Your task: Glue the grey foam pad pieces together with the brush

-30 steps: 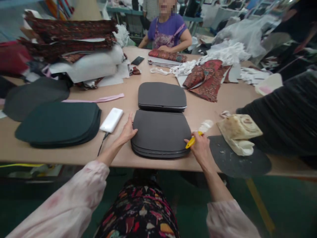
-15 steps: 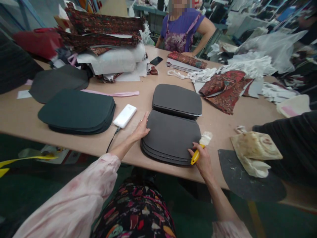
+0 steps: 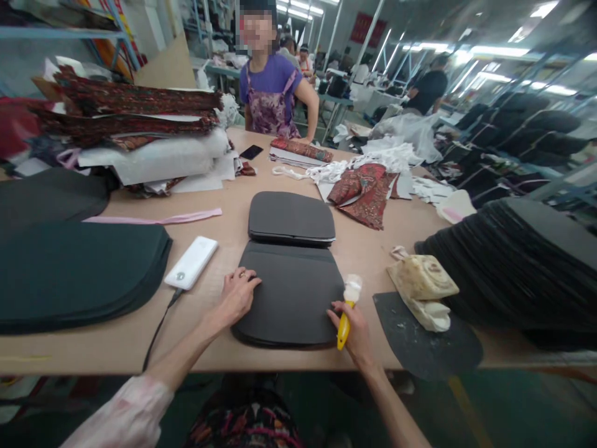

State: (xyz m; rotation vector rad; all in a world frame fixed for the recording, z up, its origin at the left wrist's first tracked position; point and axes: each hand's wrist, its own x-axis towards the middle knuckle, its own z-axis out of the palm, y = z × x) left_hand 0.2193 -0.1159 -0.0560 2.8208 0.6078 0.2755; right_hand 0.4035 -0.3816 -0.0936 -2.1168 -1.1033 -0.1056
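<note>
**Piled almost evenly, upper face bare**

Your near stack of dark, rounded pieces (image 3: 289, 298) lies at the centre of the frame, just below a far stack (image 3: 291, 214). The piling appears largely done — its lower edges are almost flush — and no coating shows on top; how much remains cannot be told. Your left hand (image 3: 240, 294) rests on the left edge, fingers loosely bent, grasping nothing. Your right hand (image 3: 354, 323) grasps a yellow-handled brush (image 3: 344, 328), fingertips at the right edge. No brand is legible: the white device (image 3: 192, 262), left of centre, and the red banner (image 3: 367, 29), upper right, defy reading.
</note>
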